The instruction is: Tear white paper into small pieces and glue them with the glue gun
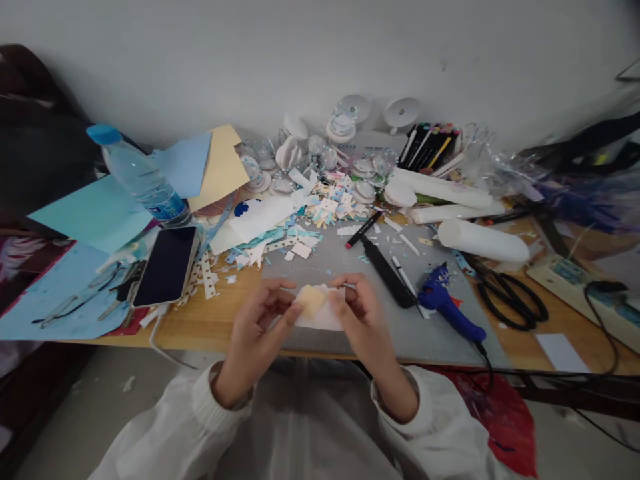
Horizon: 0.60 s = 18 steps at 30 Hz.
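pinching the yellow paper piece [312,302] by its left edge with thumb and finger of the left grip [257,327], perhaps catching some white beneath too; holding the white paper [323,321] by its right side with the right grip [367,320]. placed between both grips, yellow over white, at the near side of the grey mat [340,267]. hard to tell whether touching the mat or lifted off it, or whether glued or loose between layers. could skew yellow against white with uneven thumb pressure. might crease or tear, looking thin, if pulled outward by both grips at once. could drop from too light a pinch and get lost, pale on pale, among the paper scraps [333,203] beyond the grips. could roll the white pen [404,275] or shove the black bar [387,272], just right of the right grip, with a careless knuckle. farther right, some danger of brushing the blue glue gun [447,308], possibly hot, or snagging its cord [487,362] at the table [215,327] edge with a sleeve.
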Each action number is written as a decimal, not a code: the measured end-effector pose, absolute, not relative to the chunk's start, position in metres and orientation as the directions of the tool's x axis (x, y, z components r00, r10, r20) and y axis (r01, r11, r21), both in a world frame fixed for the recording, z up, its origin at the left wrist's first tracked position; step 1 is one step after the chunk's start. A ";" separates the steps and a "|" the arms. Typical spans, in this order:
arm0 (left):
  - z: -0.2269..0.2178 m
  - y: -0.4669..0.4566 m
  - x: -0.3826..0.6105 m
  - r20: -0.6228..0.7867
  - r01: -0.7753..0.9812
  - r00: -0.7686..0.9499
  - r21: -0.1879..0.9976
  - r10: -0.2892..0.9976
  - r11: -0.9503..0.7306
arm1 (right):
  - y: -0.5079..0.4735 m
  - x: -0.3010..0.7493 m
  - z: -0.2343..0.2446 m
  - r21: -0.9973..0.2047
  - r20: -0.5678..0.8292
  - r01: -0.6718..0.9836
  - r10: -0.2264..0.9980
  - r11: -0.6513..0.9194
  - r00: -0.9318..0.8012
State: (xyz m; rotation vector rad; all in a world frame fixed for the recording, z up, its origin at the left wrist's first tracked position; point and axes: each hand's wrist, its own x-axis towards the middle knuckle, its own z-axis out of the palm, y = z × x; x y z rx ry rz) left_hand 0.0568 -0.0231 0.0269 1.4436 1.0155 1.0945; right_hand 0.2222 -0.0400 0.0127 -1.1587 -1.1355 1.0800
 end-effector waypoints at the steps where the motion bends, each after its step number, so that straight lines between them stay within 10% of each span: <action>1: 0.026 -0.021 0.058 0.118 0.066 0.230 0.988 0.966 -0.137 | -0.041 0.227 0.010 -0.995 0.086 -0.044 0.990 0.091 0.111; 14: -0.013 -0.001 0.062 0.096 0.383 0.297 0.900 0.950 -0.210 | -0.041 0.272 -0.026 -0.952 0.239 0.256 0.928 0.166 0.287; 18: -0.020 0.005 0.062 0.057 0.541 0.349 0.803 0.935 -0.251 | -0.048 0.265 -0.024 -0.796 0.332 0.527 0.943 0.298 -0.031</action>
